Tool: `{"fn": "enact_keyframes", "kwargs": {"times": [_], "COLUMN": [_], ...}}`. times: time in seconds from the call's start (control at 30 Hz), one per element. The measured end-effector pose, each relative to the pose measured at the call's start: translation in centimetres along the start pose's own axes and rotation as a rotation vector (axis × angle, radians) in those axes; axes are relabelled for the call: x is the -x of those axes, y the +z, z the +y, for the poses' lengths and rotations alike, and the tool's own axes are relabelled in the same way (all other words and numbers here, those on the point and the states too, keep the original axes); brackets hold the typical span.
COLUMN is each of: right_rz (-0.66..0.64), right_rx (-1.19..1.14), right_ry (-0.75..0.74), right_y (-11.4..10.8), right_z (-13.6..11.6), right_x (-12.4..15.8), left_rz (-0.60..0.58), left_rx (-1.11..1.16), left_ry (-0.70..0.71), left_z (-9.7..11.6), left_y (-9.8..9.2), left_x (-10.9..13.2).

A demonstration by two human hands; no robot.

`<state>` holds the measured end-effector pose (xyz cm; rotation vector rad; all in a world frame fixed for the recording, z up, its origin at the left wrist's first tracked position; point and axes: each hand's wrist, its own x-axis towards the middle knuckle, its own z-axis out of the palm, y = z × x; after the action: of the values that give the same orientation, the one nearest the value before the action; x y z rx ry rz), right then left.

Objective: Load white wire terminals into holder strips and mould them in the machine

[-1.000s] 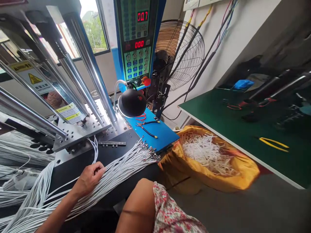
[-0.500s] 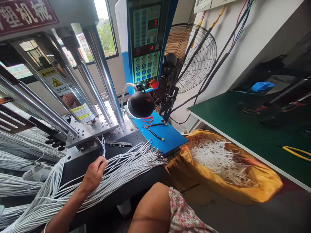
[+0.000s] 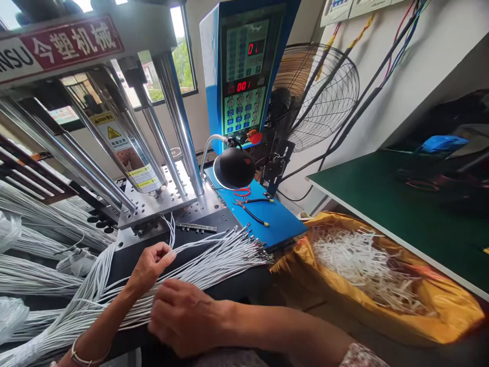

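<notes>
My left hand (image 3: pixel 153 263) is closed, thumb against fingers, on a white cable (image 3: pixel 198 243) that runs right from the fingertips. It sits just in front of the press's metal plate (image 3: pixel 158 208), where several white cables (image 3: pixel 171 229) come out from underneath. My right hand (image 3: pixel 181 316) is over the near side of the cable bundle (image 3: pixel 225 262), right of the left wrist. Its fingers are curled and slightly blurred, and what they hold, if anything, is hidden. The bundle's metal-tipped ends (image 3: pixel 260 250) point right. Beyond it lies a slotted metal bar (image 3: pixel 196 228).
Side cutters (image 3: pixel 252 209) lie on a blue board (image 3: pixel 280 221) beneath a black lamp (image 3: pixel 235 168). A control panel (image 3: pixel 244 76) with red digits stands behind. To the right are a yellow sack (image 3: pixel 451 326) of white plastic scraps and a green table (image 3: pixel 362 178).
My right hand has come into view over the cables. My left hand stays closed near the plate. The panel's digits have changed, and the view has shifted so the scene sits further right.
</notes>
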<state>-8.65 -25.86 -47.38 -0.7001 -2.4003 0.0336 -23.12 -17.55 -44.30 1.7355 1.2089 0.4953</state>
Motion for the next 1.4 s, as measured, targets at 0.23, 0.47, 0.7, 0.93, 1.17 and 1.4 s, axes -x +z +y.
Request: {"fn": "enact_keyframes", "kwargs": {"times": [0.23, 0.47, 0.7, 0.93, 1.17, 1.4], "right_rz": [0.002, 0.468, 0.648, 0.504, 0.59, 0.091], "right_rx": [-0.061, -1.608, -2.092, -1.792, -1.281, -0.739], "right_ry": [0.501, 0.994, 1.094, 0.94, 0.927, 0.628], "right_y": [-0.4, -2.2, -1.4, 0.4, -0.2, -0.5], "right_z": [6.6, 3.2, 1.6, 1.7, 2.9, 2.1], "right_x": [6.1, 3.5, 2.3, 2.4, 3.9, 4.8], "left_rz": [0.017, -0.264, -0.379, -0.096, -0.165, -0.058], "left_rx": [0.116, 0.362, 0.64, 0.778, 0.694, 0.651], "left_ry": [-0.054, -0.232, -0.439, -0.442, -0.407, -0.306], "left_z": [2.6, 3.7, -2.4, -0.8, -0.4, -0.5], "left_y": [-1.5, 2.9, 8.4, 9.8, 9.2, 9.0], "left_x": [0.5, 3.0, 8.8, 6.6, 6.0, 5.0]}}
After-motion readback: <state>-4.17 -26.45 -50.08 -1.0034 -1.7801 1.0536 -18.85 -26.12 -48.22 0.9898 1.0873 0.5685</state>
